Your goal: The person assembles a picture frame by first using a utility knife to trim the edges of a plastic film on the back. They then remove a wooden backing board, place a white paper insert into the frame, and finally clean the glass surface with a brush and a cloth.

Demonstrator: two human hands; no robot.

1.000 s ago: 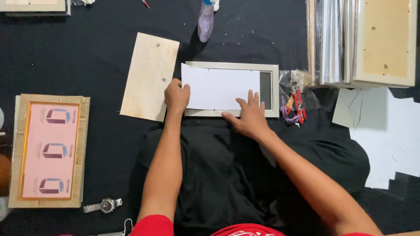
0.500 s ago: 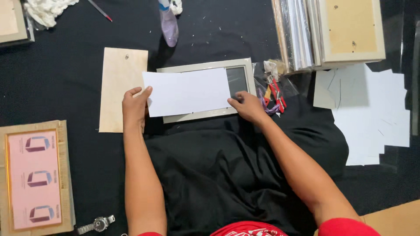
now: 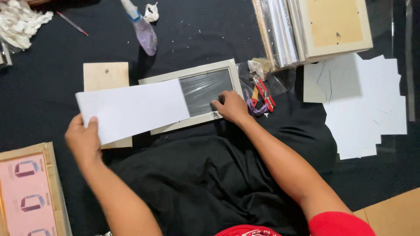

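Left hand (image 3: 83, 140) pinches smooth white rectangular paper sheet (image 3: 133, 109); right hand (image 3: 232, 106), fingers bent, presses pale wooden picture frame (image 3: 192, 94) with glossy pane.

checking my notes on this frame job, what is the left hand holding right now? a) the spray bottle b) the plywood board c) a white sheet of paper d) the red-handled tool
c: the left hand grips the corner of the white sheet, lifted over the picture frame, while the right hand rests on the frame.
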